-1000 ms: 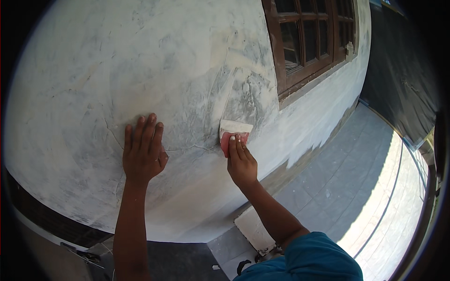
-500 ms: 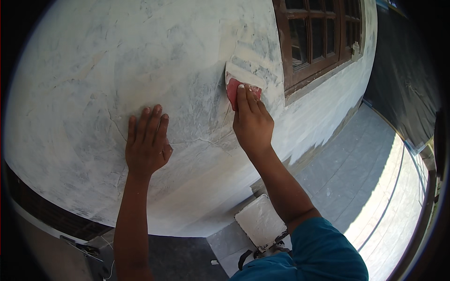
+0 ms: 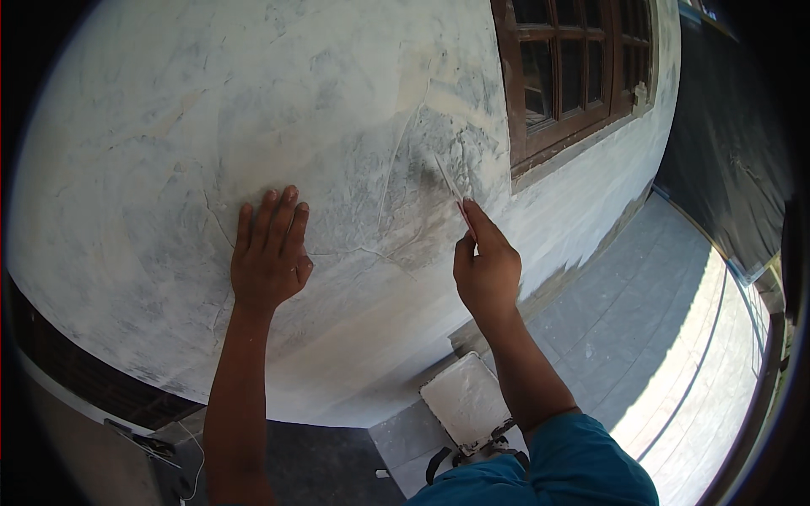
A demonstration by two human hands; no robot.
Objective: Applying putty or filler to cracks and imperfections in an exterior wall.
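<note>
Nearest, bottom right: teal sleeve (image 3: 548, 472) on the right arm, both forearms rising from the lower edge. Just left of the sleeve, down on the ground, a white tray (image 3: 464, 401) coated in white filler, dark strap-like bits at its near corner (too small to tell what).

Left hand (image 3: 270, 253) pressed flat on the plastered wall (image 3: 169, 126), palm down, fingers spread and straight, holding nothing. Hairline cracks running past it, one from beside the thumb rightward toward the other hand.

Right hand (image 3: 487, 268) a bit right of centre, well apart from the left, fingers curled shut around a putty scraper (image 3: 451, 185), index finger laid along the handle. Scraper seen edge-on, thin pale blade slanting up and left, reddish handle mostly hidden in the grip. Blade tip at the wall on a darker grey patch; touching or just off, cannot tell.

Wall mottled white and grey, smoother white band along its lower part. Farther right, brown wooden window (image 3: 574, 76) with small panes, set in the same wall, near the scraper but not touching. Beyond and below, grey tiled floor (image 3: 641, 337), sunlit strip at far right, dark sheet (image 3: 726, 152) hanging at the far right edge.
</note>
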